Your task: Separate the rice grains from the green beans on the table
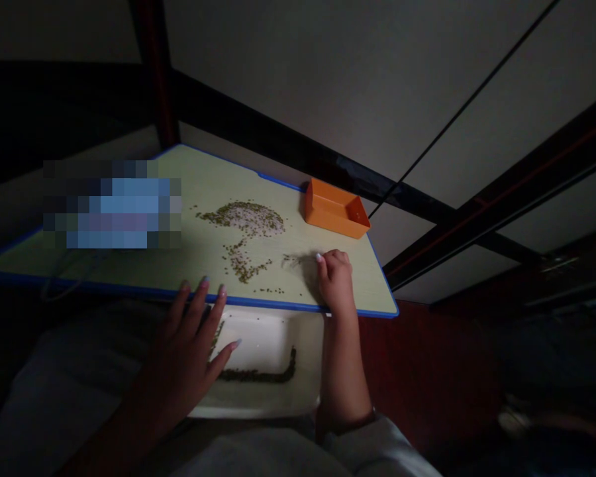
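Note:
Fingers spread, my left hand [195,334] reaches over the white tray [308,394] to the near edge of the table and holds nothing. My right hand [335,275] is closed above the table's right part, thumb against curled fingers; what it holds, if anything, is hidden. Just left of it, several small dark bits [294,260] look smeared. A mixed pile of small green beans and pale grains [251,217] lies mid-table. Nearer the front edge is a looser patch of green beans [243,264]. More green beans [258,376] line the bottom edges of the tray.
The pale table [198,179] has a blue rim. An orange open box [336,222] stands at its back right corner. A blue pixelated object [124,212] occupies the left side. Pale panels with dark framing [298,149] rise behind the table.

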A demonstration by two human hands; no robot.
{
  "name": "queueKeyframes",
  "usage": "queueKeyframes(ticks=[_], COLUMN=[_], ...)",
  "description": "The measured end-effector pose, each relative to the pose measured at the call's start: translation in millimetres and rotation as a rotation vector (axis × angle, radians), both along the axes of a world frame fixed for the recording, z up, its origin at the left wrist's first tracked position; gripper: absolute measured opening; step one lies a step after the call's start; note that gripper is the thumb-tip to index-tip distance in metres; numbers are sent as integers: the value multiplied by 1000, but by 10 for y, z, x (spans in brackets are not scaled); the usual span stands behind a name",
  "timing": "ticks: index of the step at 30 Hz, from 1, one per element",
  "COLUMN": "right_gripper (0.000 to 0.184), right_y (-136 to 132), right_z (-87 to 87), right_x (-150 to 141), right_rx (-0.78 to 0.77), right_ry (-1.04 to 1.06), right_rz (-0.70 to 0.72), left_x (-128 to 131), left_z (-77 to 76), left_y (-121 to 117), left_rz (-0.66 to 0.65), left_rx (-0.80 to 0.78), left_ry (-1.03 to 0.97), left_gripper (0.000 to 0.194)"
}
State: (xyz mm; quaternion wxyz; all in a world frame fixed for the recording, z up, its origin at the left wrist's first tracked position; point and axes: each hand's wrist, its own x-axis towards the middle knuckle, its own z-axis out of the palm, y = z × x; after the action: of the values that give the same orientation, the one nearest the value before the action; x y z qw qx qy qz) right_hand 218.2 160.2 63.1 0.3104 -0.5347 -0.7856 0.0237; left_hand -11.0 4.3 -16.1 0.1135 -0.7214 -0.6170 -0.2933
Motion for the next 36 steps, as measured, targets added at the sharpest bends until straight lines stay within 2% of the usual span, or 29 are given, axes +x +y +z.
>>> queueKeyframes(ticks=[3,6,14,21,36], right_gripper=[29,28,30,31,33], right_y=[-38,-63,-102,-167,-179], right_z=[-12,-24,-14,25,22], right_x=[64,23,-200,-340,-399], right_rx=[-21,-48,-41,-44,-71], right_ry=[-89,-167,-310,-345,-325], right_rz=[-118,-133,28,153,265], left_x=[8,11,15,14,25], left_z=[-11,-14,23,-5,36], left_y=[14,13,-4,26,7], left_rz=[0,2,2,7,-6], left_rx=[14,14,8,-16,-9], left_ry=[0,-7,-11,-23,-26], left_gripper=[78,78,81,83,83])
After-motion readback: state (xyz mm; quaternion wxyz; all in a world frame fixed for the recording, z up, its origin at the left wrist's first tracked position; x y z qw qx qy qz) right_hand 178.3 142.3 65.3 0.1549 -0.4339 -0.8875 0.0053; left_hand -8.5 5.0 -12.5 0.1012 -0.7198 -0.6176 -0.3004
